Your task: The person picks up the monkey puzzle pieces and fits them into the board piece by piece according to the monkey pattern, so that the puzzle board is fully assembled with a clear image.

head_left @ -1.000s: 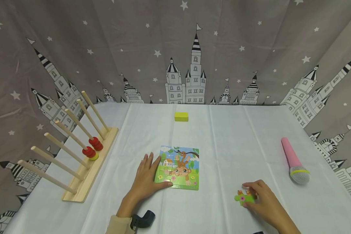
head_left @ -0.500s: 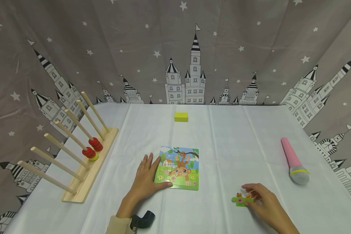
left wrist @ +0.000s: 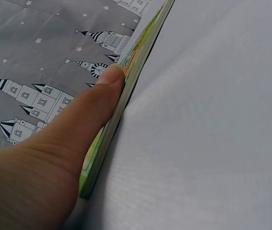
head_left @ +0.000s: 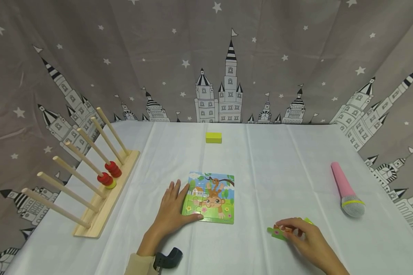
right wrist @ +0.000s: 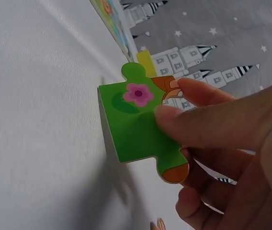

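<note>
A square jigsaw puzzle (head_left: pixel 213 198) with a monkey picture lies mid-table. My left hand (head_left: pixel 173 210) rests at its lower left corner, fingers mostly straight, the index finger along the left side and the thumb at the front edge. In the left wrist view the thumb (left wrist: pixel 95 100) touches the puzzle's edge (left wrist: pixel 112 120). To the right, my right hand (head_left: pixel 306 238) pinches a green puzzle piece (right wrist: pixel 126 124) with a pink flower and brown bits, held tilted between thumb and fingers. Behind that hand a yellow-green bit (head_left: pixel 309 220) shows; most of it is hidden.
A wooden peg stand (head_left: pixel 106 206) with several red rings and a yellow one stands at the left. A yellow block (head_left: pixel 213 138) lies at the back. On the right lies a pink toy microphone (head_left: pixel 344 183). A grey castle-print curtain (head_left: pixel 278 68) hangs behind the white-covered table.
My right hand has moved a little left with the piece and tilted it. A yellow-green bit behind the hand has come into sight. My left hand has stayed still.
</note>
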Available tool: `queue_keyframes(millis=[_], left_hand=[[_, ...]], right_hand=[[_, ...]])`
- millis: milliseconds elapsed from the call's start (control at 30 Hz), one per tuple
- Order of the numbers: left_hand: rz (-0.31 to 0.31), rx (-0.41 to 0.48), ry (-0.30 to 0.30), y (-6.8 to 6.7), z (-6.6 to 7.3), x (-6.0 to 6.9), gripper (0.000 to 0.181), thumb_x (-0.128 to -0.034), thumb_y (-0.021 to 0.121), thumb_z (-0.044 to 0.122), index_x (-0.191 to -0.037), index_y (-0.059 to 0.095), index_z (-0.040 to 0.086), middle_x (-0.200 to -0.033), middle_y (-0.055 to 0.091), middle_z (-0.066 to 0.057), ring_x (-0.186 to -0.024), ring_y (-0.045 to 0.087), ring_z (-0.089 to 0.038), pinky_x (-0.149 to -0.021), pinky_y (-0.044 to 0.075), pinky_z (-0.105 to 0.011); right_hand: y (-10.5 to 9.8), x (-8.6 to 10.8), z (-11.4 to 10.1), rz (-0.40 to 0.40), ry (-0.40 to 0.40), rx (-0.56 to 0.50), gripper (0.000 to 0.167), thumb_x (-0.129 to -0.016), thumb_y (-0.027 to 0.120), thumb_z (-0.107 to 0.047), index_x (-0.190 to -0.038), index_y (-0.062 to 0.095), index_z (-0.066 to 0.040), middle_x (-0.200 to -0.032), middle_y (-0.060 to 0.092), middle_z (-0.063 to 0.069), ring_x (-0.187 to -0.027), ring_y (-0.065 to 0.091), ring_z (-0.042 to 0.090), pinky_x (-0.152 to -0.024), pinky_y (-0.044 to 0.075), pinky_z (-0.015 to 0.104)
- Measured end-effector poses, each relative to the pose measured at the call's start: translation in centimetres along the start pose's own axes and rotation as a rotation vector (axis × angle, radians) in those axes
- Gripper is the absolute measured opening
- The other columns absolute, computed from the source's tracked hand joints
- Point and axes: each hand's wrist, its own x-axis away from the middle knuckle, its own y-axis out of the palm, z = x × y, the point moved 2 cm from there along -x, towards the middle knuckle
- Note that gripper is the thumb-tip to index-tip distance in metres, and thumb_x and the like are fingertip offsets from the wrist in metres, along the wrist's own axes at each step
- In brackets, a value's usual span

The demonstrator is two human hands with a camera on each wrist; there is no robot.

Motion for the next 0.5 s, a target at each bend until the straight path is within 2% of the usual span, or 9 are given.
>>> queue_keyframes(millis=[200,300,500], left_hand=[[0.002,-0.001,-0.004,0.0,0.0,0.0,0.105,-0.0623,0.068,0.064,-0.143,0.028,0.011,-0.151,0.012,-0.019,-0.141,0.004,-0.037,-0.112,0.009,-0.055],[0.003,0.005,-0.003,-0.1,0.0,0.1,0.105,-0.0623,0.068,0.064,-0.143,0.028,0.010,-0.151,0.012,-0.019,-0.141,0.003,-0.037,-0.113,0.008,-0.054],[0.000,0.008,0.004,-0.1,0.1,0.1,0.105,-0.0627,0.068,0.064,-0.143,0.028,0.010,-0.151,0.012,-0.020,-0.141,0.003,-0.037,-0.113,0.008,-0.054]], right_hand=[[1.0,-1.0,-0.3,-0.026,0.105,-0.003,0.021,-0.081,0.065,-0.011,-0.097,0.066,-0.026,-0.083,0.065,-0.016,-0.071,0.052,-0.005,-0.061,0.041,0.018],[1.8,-1.8,-0.5,-0.040,0.122,-0.051,0.018,-0.082,0.065,-0.012,-0.097,0.066,-0.022,-0.085,0.067,-0.013,-0.073,0.054,-0.003,-0.059,0.044,0.017],[3.5,-3.5,-1.3,-0.098,0.142,-0.116,0.016,-0.084,0.064,-0.016,-0.099,0.066,-0.022,-0.087,0.067,-0.011,-0.072,0.052,-0.004,-0.060,0.045,0.018]])
